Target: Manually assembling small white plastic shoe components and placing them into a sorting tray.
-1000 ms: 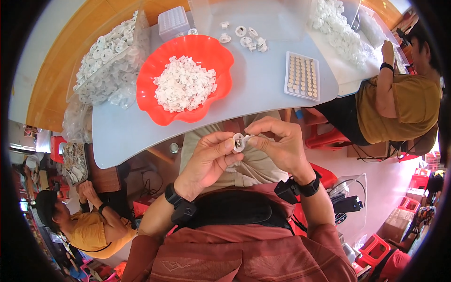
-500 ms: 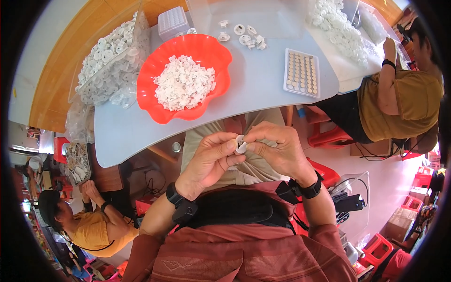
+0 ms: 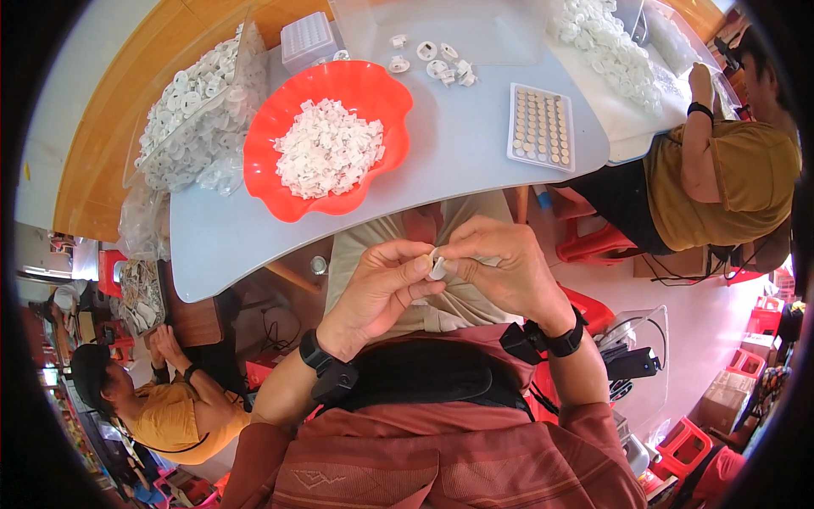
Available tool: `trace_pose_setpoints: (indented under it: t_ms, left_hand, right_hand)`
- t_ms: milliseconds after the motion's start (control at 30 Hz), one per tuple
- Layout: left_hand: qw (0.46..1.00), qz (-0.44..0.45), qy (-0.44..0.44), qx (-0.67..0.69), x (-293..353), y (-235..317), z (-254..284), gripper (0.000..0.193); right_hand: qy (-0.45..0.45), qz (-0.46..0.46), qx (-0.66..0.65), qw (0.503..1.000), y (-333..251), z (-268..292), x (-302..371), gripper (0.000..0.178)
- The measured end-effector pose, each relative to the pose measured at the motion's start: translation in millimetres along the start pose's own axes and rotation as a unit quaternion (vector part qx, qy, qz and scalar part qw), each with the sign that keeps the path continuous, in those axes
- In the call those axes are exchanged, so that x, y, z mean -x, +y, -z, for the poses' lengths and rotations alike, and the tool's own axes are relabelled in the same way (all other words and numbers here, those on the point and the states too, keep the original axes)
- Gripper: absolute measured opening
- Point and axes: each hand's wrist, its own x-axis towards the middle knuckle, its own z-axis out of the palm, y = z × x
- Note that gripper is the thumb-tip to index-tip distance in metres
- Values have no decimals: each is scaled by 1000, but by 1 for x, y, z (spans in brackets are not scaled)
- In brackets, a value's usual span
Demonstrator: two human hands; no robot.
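Note:
Between my two hands, above my lap and just off the table's near edge, is a small round white plastic part (image 3: 437,270). My left hand (image 3: 386,284) pinches its left side between thumb and fingers. From the right, the thumb and forefinger of my right hand (image 3: 500,259) close on the same part. My fingers hide much of it, and any smaller piece at the fingertips is too small to make out. On the table ahead stands a red scalloped bowl (image 3: 392,85) heaped with small white plastic pieces (image 3: 329,148).
A white tray (image 3: 515,153) of round button cells lies at the table's right. Several round white parts (image 3: 437,68) are scattered farther back. A clear bin (image 3: 199,102) of white discs stands at left, near a stacked plastic tray (image 3: 307,41). Co-workers sit at right (image 3: 721,178) and lower left (image 3: 174,407).
The round white part has tilted in my fingers, so its face shows less than before. Both hands keep their pinch at nearly the same place.

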Motion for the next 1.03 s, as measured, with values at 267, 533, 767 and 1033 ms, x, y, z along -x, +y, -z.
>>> trace_pose_setpoints:
  t_ms: [267,533,767,1033]
  left_hand:
    - [999,1,0,-54,-1,2,-5,19]
    - [995,-11,-35,-93,-1,5,-12,19]
    - [994,-7,-30,-102,-2,6,-11,19]
    - [999,-1,-16,-48,2,7,-5,23]
  right_hand:
    - [-1,-48,-76,996,3,3,-2,9]
    - [-43,-137,-188,972,8,12,-5,9]
    - [-53,-151,-195,968,16,12,-5,10]
    - [-47,-89,-134,986,10,4,-6,13]
